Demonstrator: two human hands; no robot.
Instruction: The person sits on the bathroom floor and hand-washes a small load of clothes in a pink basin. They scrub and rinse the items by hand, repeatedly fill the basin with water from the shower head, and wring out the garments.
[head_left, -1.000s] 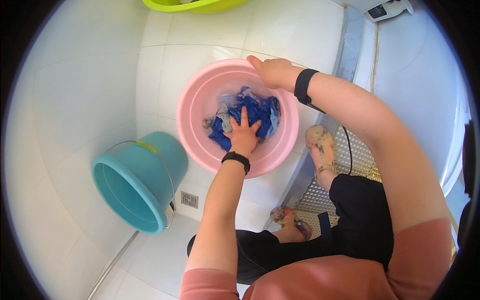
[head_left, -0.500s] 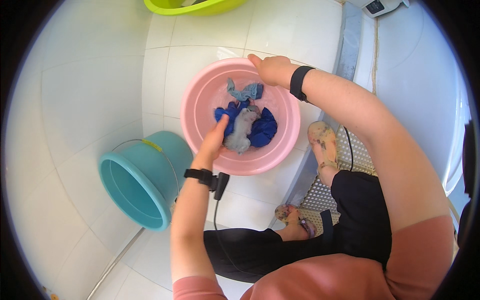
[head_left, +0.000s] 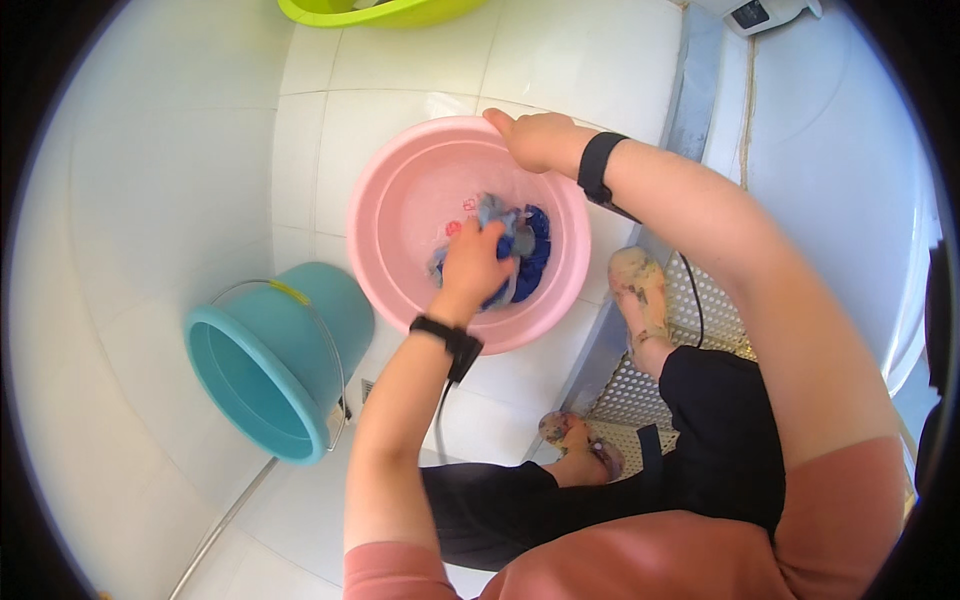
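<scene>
A round pink basin (head_left: 400, 165) stands on the tiled floor in front of me. Inside it lies a wet bundle of clothes (head_left: 536, 255) in blue, light blue and grey, gathered right of the basin's middle. My left hand (head_left: 474, 262) reaches down into the basin, its fingers curled over the clothes; the fingertips are partly hidden among the cloth. At the basin's far right rim, my right hand (head_left: 538, 140) grips the edge, thumb lying along it.
A teal bucket (head_left: 345, 305) lies tilted on its side left of the basin. Part of a lime-green tub (head_left: 400, 14) shows at the far edge. Between basin and perforated mat (head_left: 640, 385) runs a grey raised sill (head_left: 600, 345). A metal pole (head_left: 225, 525) rests at lower left.
My left hand has moved right and deeper into the basin, onto the clothes. The clothes, spread out before, are bunched together toward the right. My right hand stays on the rim.
</scene>
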